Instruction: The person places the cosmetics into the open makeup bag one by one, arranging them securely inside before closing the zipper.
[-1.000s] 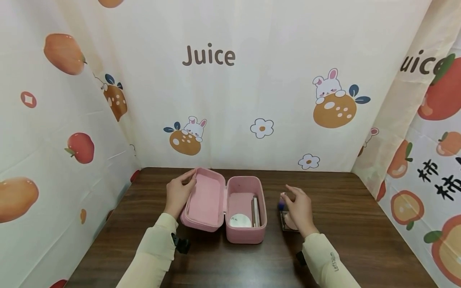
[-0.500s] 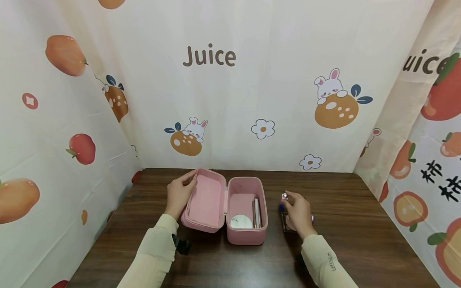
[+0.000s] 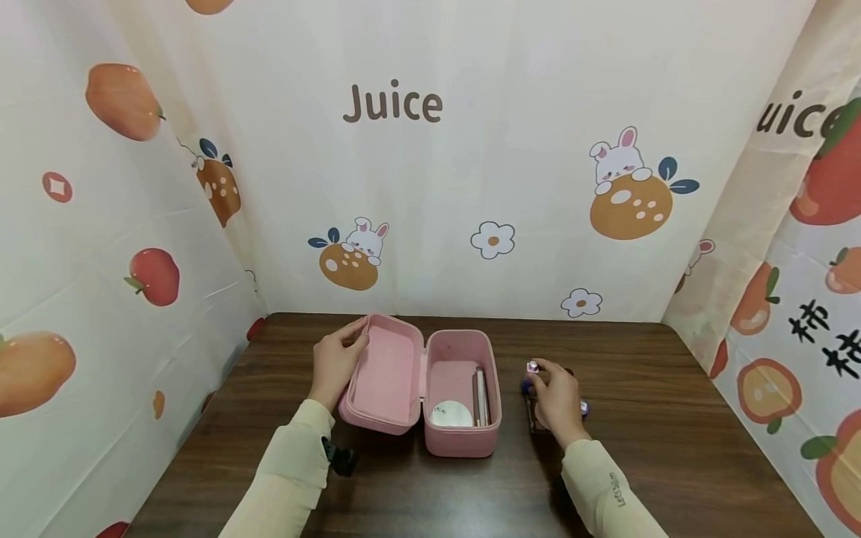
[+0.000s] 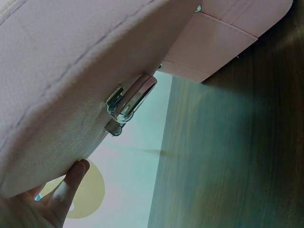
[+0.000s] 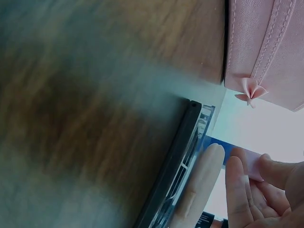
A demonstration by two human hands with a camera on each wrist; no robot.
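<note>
My left hand (image 3: 335,366) grips the outer rim of the pink case's lid (image 3: 389,370), which is folded out to the left. The box part (image 3: 460,441) sits upright beside it and holds a white round item (image 3: 451,415) and slim tubes (image 3: 480,400). To its right, my right hand (image 3: 560,400) pinches a small bottle-like item (image 5: 217,143), blue at one end and pinkish purple at the other, between thumb and fingers. Right beside that lie a black, clear-covered compact (image 5: 178,161) and a beige puff (image 5: 199,185). The hand partly hides these in the head view.
A small purple-and-white item (image 3: 584,408) shows just right of the right hand. In the right wrist view, a black cylinder with white print (image 5: 205,220) lies behind the puff. The dark wooden table (image 3: 673,418) meets fruit-printed curtains (image 3: 430,187) on several sides.
My right hand has come down slightly and its fingers have closed on the blue-purple item, whose shiny top now shows at the fingertips. My left hand keeps holding the lid in place.
</note>
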